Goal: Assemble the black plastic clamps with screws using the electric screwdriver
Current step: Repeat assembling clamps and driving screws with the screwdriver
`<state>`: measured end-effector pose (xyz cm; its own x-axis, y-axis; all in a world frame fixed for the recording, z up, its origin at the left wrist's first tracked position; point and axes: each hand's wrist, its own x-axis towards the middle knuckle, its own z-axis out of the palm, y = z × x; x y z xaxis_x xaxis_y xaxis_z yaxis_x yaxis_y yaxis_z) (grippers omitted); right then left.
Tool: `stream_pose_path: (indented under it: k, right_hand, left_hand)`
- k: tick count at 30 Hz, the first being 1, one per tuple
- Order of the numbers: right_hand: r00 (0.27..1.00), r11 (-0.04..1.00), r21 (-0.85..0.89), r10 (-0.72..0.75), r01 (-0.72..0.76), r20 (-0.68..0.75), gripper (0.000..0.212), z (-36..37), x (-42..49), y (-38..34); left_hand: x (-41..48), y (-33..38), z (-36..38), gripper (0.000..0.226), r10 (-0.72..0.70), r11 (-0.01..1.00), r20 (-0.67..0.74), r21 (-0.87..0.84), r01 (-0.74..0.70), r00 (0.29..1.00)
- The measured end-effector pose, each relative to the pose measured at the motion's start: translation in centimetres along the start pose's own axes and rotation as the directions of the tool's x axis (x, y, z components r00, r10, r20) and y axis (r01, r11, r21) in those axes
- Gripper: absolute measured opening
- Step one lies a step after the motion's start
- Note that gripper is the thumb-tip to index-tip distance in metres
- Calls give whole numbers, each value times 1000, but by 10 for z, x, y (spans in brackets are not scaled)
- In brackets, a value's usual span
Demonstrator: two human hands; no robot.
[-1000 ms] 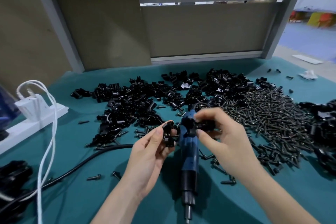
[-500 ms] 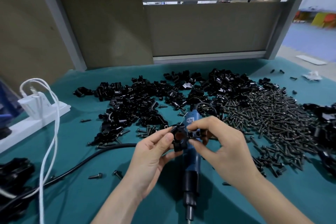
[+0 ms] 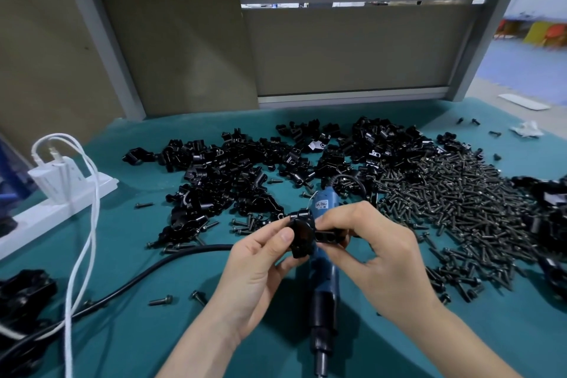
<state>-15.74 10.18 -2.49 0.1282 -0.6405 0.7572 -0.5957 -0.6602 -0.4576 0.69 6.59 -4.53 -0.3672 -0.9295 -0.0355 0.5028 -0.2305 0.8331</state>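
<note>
Black plastic clamp halves (image 3: pixel 302 236), apart a second ago, now meet, pinched by left hand (image 3: pixel 260 258) and right hand (image 3: pixel 377 252); apparently ready for fastening.

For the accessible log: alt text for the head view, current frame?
The left hand and right hand pinch black clamp pieces together over a blue electric screwdriver lying on the teal table. Behind lie a heap of black clamp parts and, to its right, a heap of dark screws.
</note>
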Motion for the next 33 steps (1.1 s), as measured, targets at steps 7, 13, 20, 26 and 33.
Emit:
stream_pose_path:
  k: [7,13,20,26,33]
  right_hand:
    - [1000,1000,-31,7,-7,-7,16,1,0,2]
    - [998,996,63,63,-64,25,38,0,-1,-2]
    - [942,913,234,318,-334,103,11,-3,1,0]
    - [920,882,285,317,-376,232,40,-15,5,-1]
    - [908,898,226,310,-377,283,36,-23,9,-5]
  left_hand:
    - [2,-3,0,47,37,999,-78,-9,-38,996]
    - [-3,-1,7,31,134,991,-78,29,-132,988]
    - [-13,3,13,43,333,889,27,325,-323,942]
    - [-18,5,16,48,419,743,133,519,-423,898]
    - [-14,0,10,49,530,492,233,698,-520,815]
